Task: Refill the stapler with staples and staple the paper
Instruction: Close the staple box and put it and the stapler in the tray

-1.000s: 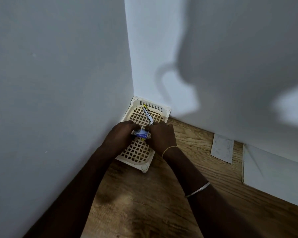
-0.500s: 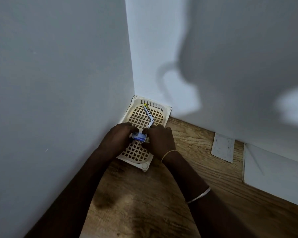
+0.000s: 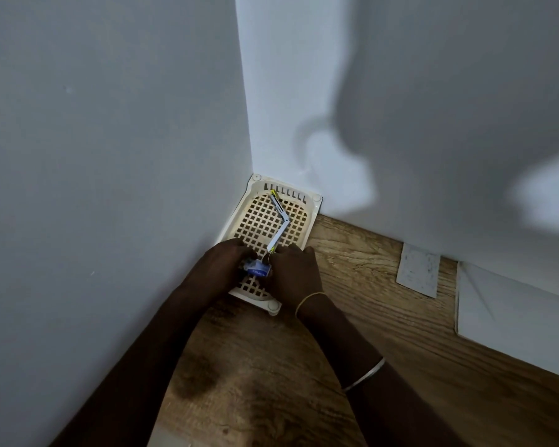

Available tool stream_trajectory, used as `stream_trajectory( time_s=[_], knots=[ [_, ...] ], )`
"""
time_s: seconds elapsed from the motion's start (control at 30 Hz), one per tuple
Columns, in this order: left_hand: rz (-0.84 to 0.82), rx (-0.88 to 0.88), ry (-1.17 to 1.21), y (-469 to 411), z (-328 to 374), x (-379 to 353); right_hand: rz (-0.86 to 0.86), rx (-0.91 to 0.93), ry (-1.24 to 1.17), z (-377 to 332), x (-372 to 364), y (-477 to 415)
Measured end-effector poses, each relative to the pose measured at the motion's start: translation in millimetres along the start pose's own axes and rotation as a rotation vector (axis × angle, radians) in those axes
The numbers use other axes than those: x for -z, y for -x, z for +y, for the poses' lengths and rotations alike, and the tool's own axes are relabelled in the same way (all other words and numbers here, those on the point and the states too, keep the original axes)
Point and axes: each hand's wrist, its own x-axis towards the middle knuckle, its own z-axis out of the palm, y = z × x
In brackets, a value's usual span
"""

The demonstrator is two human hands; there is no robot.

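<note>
1. Head view: we are working both hands over a cream tray [image 3: 315, 201] that is sitting in the wall corner on the counter [image 3: 368, 324], likely so that any dropped staples are landing in it rather than scattering.
2. Our left grip [image 3: 226, 262] is curling round a small blue box [image 3: 258, 269] just beside the right grip [image 3: 294, 272], presumably so staples are coming out within easy reach.
3. Our right grip is closing on the near end of the stapler [image 3: 279, 217], though its fingertips are hiding behind the knuckles.
4. We are holding the stapler over the tray, hinged open into a bent V with its far arm pointing at the tray's back wall. We judge this is exposing the channel for loading.
5. We are judging the refill as under way, since no strip is showing in the channel.
6. Paper [image 3: 513, 314] is lying well apart to the right against the wall, with a smaller card [image 3: 418, 274] nearer, both waiting for the stapling.
</note>
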Motion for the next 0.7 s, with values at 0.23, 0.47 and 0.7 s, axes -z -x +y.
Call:
stream_trajectory(
  time_s=[0.23,0.47,0.7],
  knots=[
    [0.025,-0.009,0.1,-2,-10,3,0.076,-0.004,-0.042,12,13,-13],
    [-0.002,-0.083,0.087,-61,9,19,-0.067,-0.019,-0.015,34,35,-59],
    [-0.131,-0.179,-0.059,-109,3,14,-0.046,0.023,-0.041,42,30,-77]
  ],
)
